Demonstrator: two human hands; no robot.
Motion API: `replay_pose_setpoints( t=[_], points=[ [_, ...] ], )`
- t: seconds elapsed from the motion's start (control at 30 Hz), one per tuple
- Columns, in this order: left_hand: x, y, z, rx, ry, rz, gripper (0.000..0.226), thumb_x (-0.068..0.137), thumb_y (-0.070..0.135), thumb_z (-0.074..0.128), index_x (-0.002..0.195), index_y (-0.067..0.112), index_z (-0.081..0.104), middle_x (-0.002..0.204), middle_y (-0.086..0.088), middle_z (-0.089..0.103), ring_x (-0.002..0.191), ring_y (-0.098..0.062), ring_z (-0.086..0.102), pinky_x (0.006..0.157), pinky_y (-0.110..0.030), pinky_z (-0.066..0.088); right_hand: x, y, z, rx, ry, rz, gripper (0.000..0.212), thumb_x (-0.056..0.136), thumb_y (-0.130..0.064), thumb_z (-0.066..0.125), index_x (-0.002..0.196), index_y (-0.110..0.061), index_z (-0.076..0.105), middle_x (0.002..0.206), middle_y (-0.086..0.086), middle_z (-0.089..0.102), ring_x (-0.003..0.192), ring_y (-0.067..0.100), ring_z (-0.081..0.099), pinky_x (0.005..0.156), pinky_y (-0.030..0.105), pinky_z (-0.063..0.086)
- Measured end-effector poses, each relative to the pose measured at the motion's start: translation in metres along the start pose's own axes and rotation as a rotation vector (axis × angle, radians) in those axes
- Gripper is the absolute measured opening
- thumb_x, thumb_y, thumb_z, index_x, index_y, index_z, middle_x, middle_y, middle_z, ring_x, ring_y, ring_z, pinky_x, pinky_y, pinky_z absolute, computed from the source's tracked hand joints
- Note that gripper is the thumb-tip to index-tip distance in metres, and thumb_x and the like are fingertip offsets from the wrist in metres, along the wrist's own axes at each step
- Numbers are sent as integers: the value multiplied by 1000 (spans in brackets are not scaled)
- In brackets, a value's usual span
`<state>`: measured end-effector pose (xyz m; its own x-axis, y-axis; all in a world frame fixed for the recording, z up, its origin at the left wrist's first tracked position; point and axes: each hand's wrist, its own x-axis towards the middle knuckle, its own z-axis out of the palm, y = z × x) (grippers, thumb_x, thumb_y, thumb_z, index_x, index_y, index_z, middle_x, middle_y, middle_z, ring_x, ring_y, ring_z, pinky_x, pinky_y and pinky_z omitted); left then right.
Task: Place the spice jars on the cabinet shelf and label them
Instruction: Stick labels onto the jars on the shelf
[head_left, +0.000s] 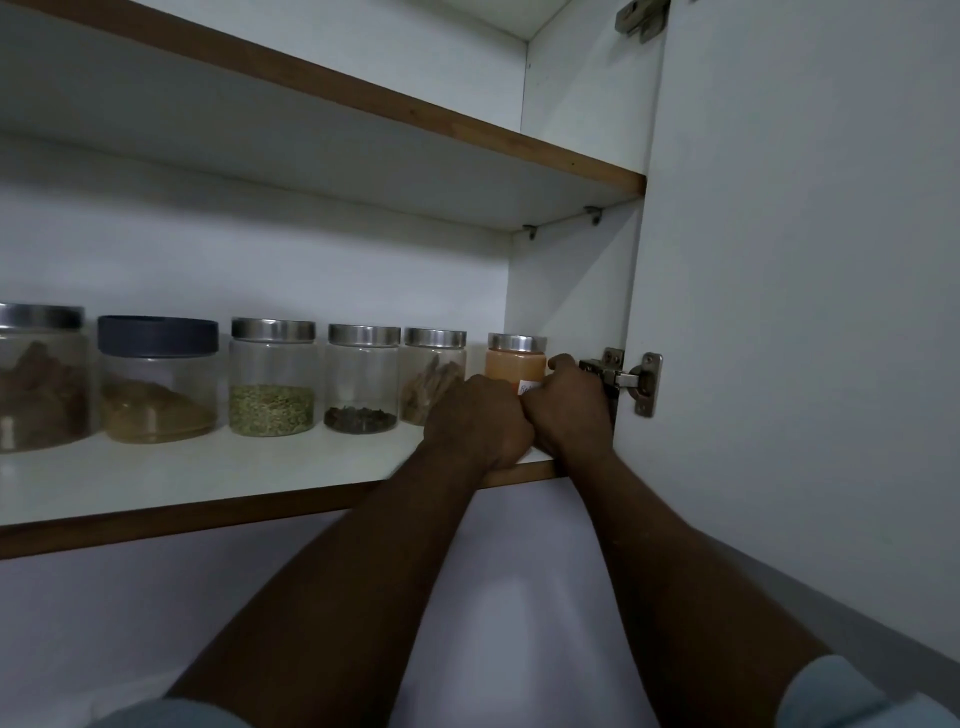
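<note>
Both hands work on the orange-powder jar (515, 364) at the shelf's (208, 483) right end, beside the hinge (621, 376) — left hand (475, 418) closed against its front, right hand (569, 405) curled round its side (likely steadying it) — pressing down a white label (529, 387), it seems.

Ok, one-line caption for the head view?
Both hands press a label onto the orange jar, last of six on the shelf.

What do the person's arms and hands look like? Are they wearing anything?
Both hands, the left hand and the right hand, are bare: no gloves, rings, watch or bracelets show. The forearms are bare too. Light blue sleeves, the left sleeve and the right sleeve, sit pushed up near the elbows.
</note>
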<state>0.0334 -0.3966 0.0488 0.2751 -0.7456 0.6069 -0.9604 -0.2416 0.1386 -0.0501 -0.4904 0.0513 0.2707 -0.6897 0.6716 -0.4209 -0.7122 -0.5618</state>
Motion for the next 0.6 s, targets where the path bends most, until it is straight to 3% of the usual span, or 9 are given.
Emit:
replay_pose_setpoints(
  t=[0.07,0.2,0.3,0.6],
  points=[
    [-1,1,-3,7,47,-5,17,90,31,61,88,15,67,98,-9,70,81,-20,60,76,-31,51,2,0,1,-12,-18,-3,47,85,-37,65,122,-8,57,112,12,70,100,30,66,71,29,46],
    [-2,0,-3,35,-21,84,24,95,26,56,100,8,71,106,-12,71,97,-27,65,84,-34,50,3,-1,2,-14,-98,5,61,87,-49,68,130,-10,50,120,13,66,106,31,64,84,38,54],
    [1,-3,2,18,-71,82,27,98,27,56,111,9,69,113,-11,70,102,-27,65,87,-34,52,1,1,2,-22,-74,-17,68,82,-52,75,128,-8,51,118,13,67,104,30,65,81,36,53],
    [6,-4,6,-14,-82,12,27,94,32,58,109,12,69,108,-10,71,95,-25,66,87,-38,55,1,1,1,-77,-18,-19,67,77,-51,79,124,-9,56,116,12,69,103,29,67,82,37,56]
  ],
)
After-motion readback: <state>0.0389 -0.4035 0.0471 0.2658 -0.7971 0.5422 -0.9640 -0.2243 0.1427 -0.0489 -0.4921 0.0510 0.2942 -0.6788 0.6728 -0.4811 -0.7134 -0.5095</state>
